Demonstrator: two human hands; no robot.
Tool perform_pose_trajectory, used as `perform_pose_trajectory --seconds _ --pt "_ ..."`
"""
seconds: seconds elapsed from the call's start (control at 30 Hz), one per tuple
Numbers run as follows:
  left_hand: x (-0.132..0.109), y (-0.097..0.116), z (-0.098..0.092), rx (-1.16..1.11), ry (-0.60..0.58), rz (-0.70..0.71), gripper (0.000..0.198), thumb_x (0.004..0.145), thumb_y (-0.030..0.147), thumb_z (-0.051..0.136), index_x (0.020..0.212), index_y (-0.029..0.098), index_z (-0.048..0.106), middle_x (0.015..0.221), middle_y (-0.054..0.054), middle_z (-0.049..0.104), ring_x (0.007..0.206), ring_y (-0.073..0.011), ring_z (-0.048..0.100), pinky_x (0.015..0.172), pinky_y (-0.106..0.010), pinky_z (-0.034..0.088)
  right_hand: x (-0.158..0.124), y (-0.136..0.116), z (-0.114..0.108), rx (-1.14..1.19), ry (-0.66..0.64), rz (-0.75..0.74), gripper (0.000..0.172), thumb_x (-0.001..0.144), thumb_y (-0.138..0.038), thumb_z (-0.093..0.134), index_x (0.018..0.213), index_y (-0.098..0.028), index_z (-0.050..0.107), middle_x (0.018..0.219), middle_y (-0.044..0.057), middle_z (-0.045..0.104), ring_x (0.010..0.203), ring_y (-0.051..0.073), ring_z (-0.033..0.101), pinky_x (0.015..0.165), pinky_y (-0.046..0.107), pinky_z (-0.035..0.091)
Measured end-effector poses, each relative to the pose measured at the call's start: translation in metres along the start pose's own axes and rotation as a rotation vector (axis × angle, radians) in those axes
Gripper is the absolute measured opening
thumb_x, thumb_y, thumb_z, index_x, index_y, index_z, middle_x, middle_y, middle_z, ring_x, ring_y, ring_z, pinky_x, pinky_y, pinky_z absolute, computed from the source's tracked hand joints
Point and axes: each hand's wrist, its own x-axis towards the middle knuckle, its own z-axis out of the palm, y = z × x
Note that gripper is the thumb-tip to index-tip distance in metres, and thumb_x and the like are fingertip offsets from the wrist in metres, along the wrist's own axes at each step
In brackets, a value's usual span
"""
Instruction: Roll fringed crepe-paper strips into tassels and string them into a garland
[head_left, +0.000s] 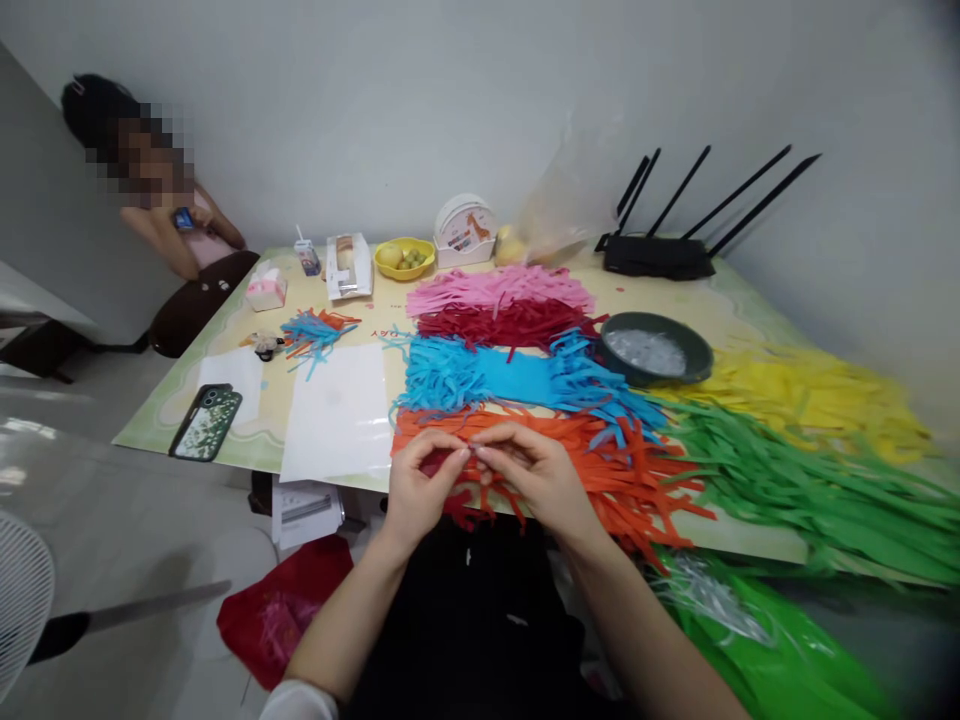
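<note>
My left hand [426, 480] and my right hand [531, 472] meet at the table's front edge, fingertips pinched together. Whatever is between them is too small to make out. Dark red strips [459, 508] show just below and behind my fingers; whether they are held I cannot tell. Under and behind my hands spreads a fringed orange bundle [615, 460]. Beyond it lie a blue bundle [517, 375] with fringed ends, a dark red fringed bundle [480, 325] and a pink one [499, 290]. Green strips [795, 480] and yellow strips [817, 395] lie to the right.
A dark bowl [697, 350] of clear material stands right of the blue bundle. A router [660, 257] with antennas is behind. White sheets [337, 410] and a phone [206, 422] lie left. A person [202, 240] sits at the far left; a fan [22, 600] stands nearer.
</note>
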Motion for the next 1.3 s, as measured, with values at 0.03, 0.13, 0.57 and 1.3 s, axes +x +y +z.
perform_pose_trajectory --seconds 0.03,0.13,0.57,1.3 --pt "-0.001 -0.001 0.000 0.027 0.001 0.022 0.011 0.085 0.025 0.065 0.080 0.016 0.069 0.082 -0.005 0.071 0.078 -0.0159 0.065 0.075 -0.026 0.050 0.000 0.001 0.000 0.007 0.008 0.002 0.021 0.075 -0.037 0.077 0.085 -0.019 0.070 0.073 0.001 0.069 0.055 0.012 0.064 0.053 0.024 0.056" --pt "-0.003 -0.002 0.001 0.161 0.027 0.083 0.011 0.086 0.025 0.064 0.082 0.017 0.071 0.082 -0.006 0.072 0.080 -0.0172 0.066 0.076 -0.028 0.049 0.002 0.006 0.001 0.027 0.028 0.012 0.021 0.075 -0.037 0.077 0.084 -0.019 0.069 0.072 0.000 0.068 0.053 0.011 0.063 0.053 0.024 0.056" --pt "-0.005 -0.004 0.011 -0.116 0.096 -0.064 0.010 0.081 0.025 0.068 0.082 0.015 0.069 0.078 -0.004 0.071 0.073 -0.0145 0.067 0.070 -0.025 0.053 0.002 0.011 0.005 0.014 0.067 0.020 0.022 0.079 -0.039 0.072 0.085 -0.018 0.066 0.063 -0.003 0.062 0.037 0.007 0.051 0.037 0.019 0.042" --pt "0.001 -0.007 0.015 -0.218 0.049 -0.075 0.016 0.081 0.027 0.070 0.092 0.016 0.070 0.086 -0.006 0.073 0.072 -0.0150 0.070 0.071 -0.027 0.057 0.012 -0.012 -0.013 -0.219 -0.008 0.063 0.031 0.075 -0.047 0.073 0.086 -0.018 0.076 0.067 0.003 0.071 0.035 0.010 0.052 0.035 0.023 0.042"
